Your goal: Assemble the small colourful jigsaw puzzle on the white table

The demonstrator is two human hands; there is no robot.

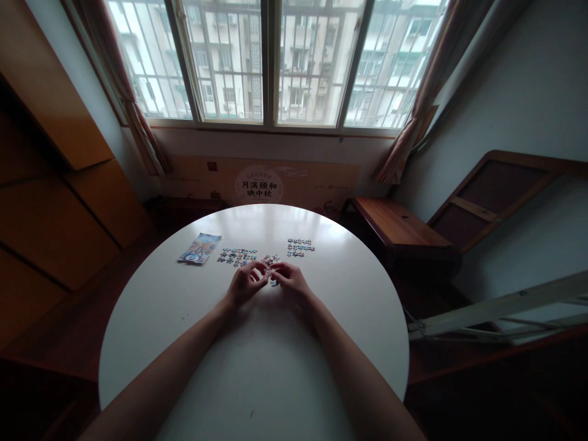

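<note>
Left hand (247, 283) and right hand (288, 278) meet at a puzzle piece (268, 270)

We see both hands above the middle of the white counter (257, 355), fingertip near to fingertip. The left hand is curved, with its thumb and forefinger making a loop that is nearly closed at the tips, on the puzzle piece. The right hand comes from the other side, its fingers also pinched narrow on this same piece. It is too small for us to tell if it is one piece or several joined.

Just under the right fingers we notice a bluish piece (274, 283); we cannot tell if it is touched. Directly behind the hands is a small pile (271, 259). To the left of this pile lies a wider group of pieces (236, 255), and farther left a colourful printed packet (201, 248). At the right, well apart from the hands, more pieces are spread in rows (301, 247). Beyond the counter we see a barred window (303, 67).
</note>
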